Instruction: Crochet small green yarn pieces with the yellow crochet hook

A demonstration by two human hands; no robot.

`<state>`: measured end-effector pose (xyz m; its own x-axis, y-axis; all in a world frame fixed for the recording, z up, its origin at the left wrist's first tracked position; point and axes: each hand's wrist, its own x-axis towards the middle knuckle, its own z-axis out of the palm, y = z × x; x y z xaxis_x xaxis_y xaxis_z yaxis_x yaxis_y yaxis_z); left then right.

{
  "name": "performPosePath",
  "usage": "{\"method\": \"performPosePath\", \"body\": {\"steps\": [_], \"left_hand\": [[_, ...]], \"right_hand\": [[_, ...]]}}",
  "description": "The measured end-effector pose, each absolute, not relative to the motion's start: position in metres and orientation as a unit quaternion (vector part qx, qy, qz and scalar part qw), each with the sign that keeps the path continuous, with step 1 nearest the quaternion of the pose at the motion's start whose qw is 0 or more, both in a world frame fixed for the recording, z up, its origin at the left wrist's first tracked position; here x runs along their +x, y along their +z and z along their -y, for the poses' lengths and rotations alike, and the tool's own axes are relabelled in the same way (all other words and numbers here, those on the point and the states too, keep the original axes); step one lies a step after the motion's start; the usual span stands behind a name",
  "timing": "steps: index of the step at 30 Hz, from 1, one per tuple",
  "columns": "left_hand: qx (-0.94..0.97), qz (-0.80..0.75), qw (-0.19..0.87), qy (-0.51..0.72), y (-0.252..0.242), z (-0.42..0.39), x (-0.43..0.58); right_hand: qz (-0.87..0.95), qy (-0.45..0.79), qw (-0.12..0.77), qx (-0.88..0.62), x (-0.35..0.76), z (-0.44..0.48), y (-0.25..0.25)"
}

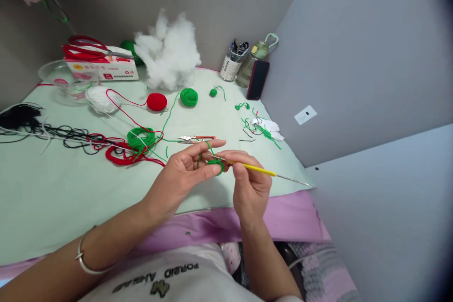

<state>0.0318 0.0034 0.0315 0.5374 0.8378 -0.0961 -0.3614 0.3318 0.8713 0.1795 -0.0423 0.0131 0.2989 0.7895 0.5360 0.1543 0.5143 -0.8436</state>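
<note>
Between the thumb and fingers of my left hand point(189, 163) is a small green crochet piece point(216, 166). Green yarn runs up over the raised left index finger. My right hand point(251, 181) is closed around a crochet hook point(256, 168) with a yellow grip and metal ends. The hook's left tip meets the yarn at the green piece; its other end points right. Just beyond my left fingers lie thread snips point(198, 138) with orange handles. A green yarn ball point(188, 97) sits farther back, a strand trailing from it toward the hands.
At left are a green yarn coil point(140, 139), red yarn point(122, 156), black yarn point(21, 118) and a white yarn ball point(102, 99). White stuffing point(169, 52), a box point(106, 68) with red scissors point(87, 49), a phone point(258, 80) and a bottle point(246, 68) stand behind. Yarn scraps point(265, 132) lie right.
</note>
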Motion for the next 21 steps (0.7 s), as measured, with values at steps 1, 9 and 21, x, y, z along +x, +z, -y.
{"method": "performPosePath", "body": {"steps": [1,9,21], "left_hand": [[0.431,-0.289,0.76,0.391,0.031,-0.003,0.033],[0.34,-0.284,0.817,0.369,0.03,-0.005,0.034],[0.456,-0.274,0.764,0.366,0.027,-0.007,0.029]], "right_hand": [[0.546,0.22,0.676,-0.443,0.178,0.043,0.013],[0.665,-0.032,0.582,-0.467,0.18,0.049,0.007],[0.497,0.266,0.691,-0.452,0.182,0.042,0.012]]}}
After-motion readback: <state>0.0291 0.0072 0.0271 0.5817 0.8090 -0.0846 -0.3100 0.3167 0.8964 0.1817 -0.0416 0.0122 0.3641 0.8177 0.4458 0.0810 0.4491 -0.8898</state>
